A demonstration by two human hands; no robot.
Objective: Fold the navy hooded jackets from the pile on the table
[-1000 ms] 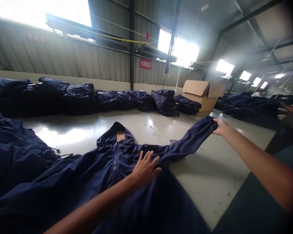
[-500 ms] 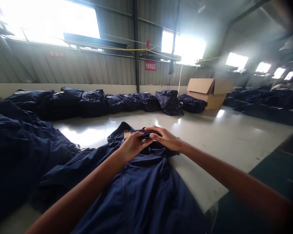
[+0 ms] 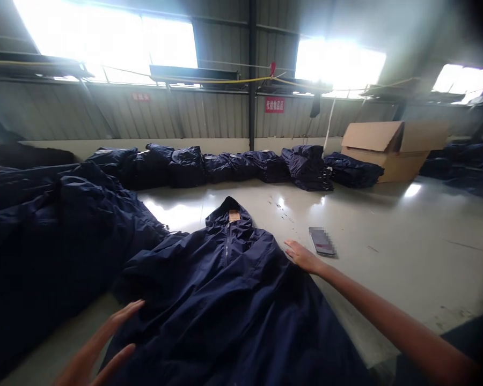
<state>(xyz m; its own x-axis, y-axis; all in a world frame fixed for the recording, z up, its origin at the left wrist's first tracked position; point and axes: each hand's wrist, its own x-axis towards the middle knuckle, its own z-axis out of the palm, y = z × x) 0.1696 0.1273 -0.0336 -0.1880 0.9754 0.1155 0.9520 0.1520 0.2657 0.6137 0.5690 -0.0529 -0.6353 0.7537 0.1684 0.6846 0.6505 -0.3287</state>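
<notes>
Navy hooded jacket (image 3: 225,279): position and axis?

— Lower centre of the frame, long axis running up the frame, hood (image 3: 228,208) farthest away.

Grip state?

— Both hands open, fingers spread, pinching nothing: left hand (image 3: 100,343) at lower left, right hand (image 3: 304,256) just beside the shoulder (image 3: 271,249).

Hooded jacket (image 3: 225,289), probably smooth nylon
</notes>
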